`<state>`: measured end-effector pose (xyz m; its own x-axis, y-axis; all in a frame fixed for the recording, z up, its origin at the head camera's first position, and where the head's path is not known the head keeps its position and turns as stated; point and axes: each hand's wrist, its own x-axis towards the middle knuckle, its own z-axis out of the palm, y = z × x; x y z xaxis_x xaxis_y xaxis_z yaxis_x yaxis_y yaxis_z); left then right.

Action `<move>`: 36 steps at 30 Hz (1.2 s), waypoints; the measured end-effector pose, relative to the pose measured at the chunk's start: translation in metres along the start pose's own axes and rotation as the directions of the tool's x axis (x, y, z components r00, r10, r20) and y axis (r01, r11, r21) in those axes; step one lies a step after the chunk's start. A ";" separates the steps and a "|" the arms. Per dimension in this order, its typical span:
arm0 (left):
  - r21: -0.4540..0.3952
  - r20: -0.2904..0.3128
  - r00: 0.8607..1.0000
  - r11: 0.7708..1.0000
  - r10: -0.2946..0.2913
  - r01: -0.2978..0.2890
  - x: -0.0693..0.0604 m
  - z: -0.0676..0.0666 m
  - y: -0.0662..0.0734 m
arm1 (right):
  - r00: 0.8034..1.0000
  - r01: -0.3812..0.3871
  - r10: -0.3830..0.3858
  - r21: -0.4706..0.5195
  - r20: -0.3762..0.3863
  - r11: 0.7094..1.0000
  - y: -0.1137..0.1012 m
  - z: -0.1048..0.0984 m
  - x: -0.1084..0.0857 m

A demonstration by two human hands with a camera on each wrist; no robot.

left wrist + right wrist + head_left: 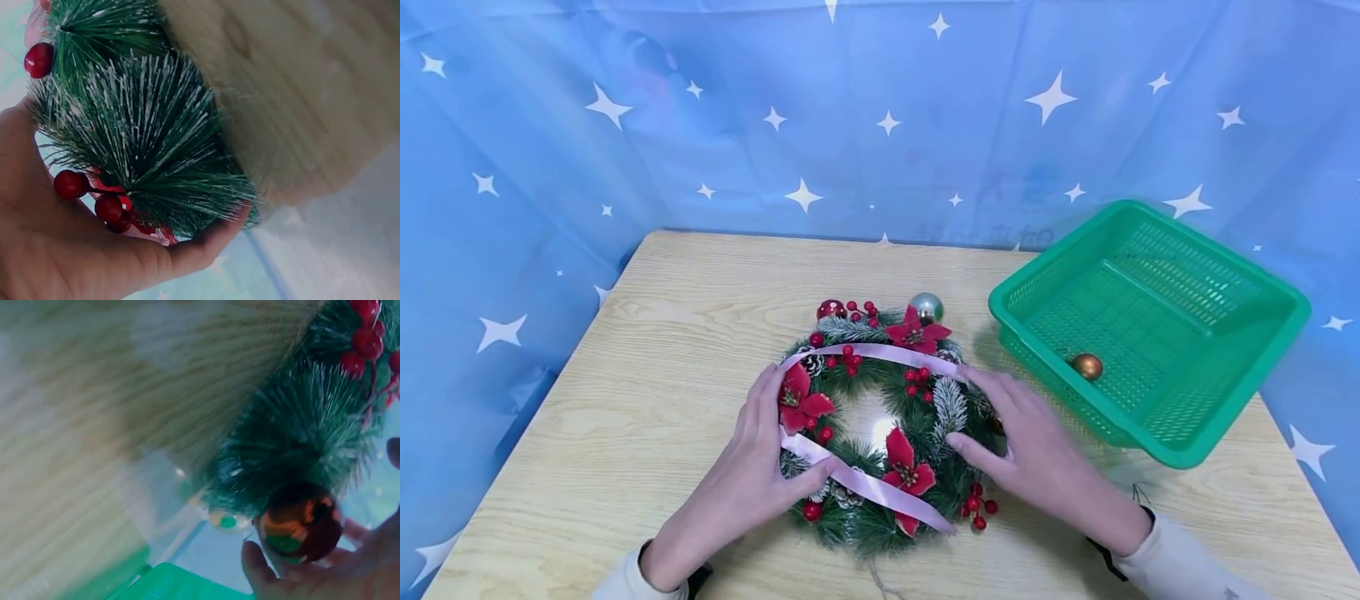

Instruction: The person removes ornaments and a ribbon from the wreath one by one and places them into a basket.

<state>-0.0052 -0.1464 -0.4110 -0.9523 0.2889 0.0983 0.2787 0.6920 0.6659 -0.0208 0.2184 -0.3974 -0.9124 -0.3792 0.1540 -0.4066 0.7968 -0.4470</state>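
Note:
A Christmas wreath point(880, 529) lies on the table, with green and frosted needles, red poinsettias, berries, pine cones and bauble ornaments. Across it runs a pale pink ribbon point(887, 493), passing over the upper part to the right fingertips and, from the left hand, over the lower front. My left hand point(748, 454) grips the wreath's left side, its thumb near the ribbon; the left wrist view shows fingers curled round the outer needles. On the opposite side my right hand point(1033, 446) holds the wreath, thumb on top, fingers by a copper bauble point(300, 522).
A green plastic basket point(1225, 408) stands at the right of the wooden table point(647, 358), with a copper ball point(1087, 366) inside. A blue star-patterned cloth point(850, 75) hangs behind the table. Thin string point(880, 579) trails in front of the wreath.

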 end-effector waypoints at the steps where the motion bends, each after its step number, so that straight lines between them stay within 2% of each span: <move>1: 0.001 0.002 1.000 1.000 0.012 -0.012 0.001 -0.001 -0.001 | 1.000 0.000 0.000 0.023 -0.013 1.000 0.002 -0.001 -0.001; 6: 0.005 0.021 0.999 0.999 0.047 -0.047 0.006 -0.005 -0.006 | 0.998 -0.008 0.012 0.077 -0.063 0.997 0.010 -0.007 -0.005; 12: -0.005 0.046 0.998 0.999 0.051 -0.051 0.011 -0.008 -0.010 | 0.996 -0.048 0.055 0.093 -0.072 0.995 0.013 -0.010 -0.013; 21: -0.014 0.053 0.997 0.999 0.048 -0.047 0.012 -0.008 -0.010 | 0.990 0.037 -0.022 0.102 -0.141 0.994 0.019 -0.008 -0.017; 27: -0.007 0.056 0.998 1.000 0.030 -0.030 0.011 -0.008 -0.008 | 0.985 0.051 -0.032 0.106 -0.171 0.993 0.021 -0.007 -0.019; 33: -0.003 0.061 0.998 1.000 0.022 -0.022 0.011 -0.007 -0.007 | 0.969 0.093 -0.070 0.090 -0.237 0.992 0.019 -0.008 -0.019; 36: -0.002 0.060 0.998 1.000 0.028 -0.028 0.011 -0.007 -0.007 | 0.966 0.090 -0.066 0.083 -0.251 0.993 0.018 -0.009 -0.019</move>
<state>-0.0185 -0.1530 -0.4096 -0.9349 0.3475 0.0725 0.3051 0.6820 0.6647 -0.0108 0.2441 -0.4004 -0.8660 -0.3010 0.3994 -0.4814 0.7181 -0.5026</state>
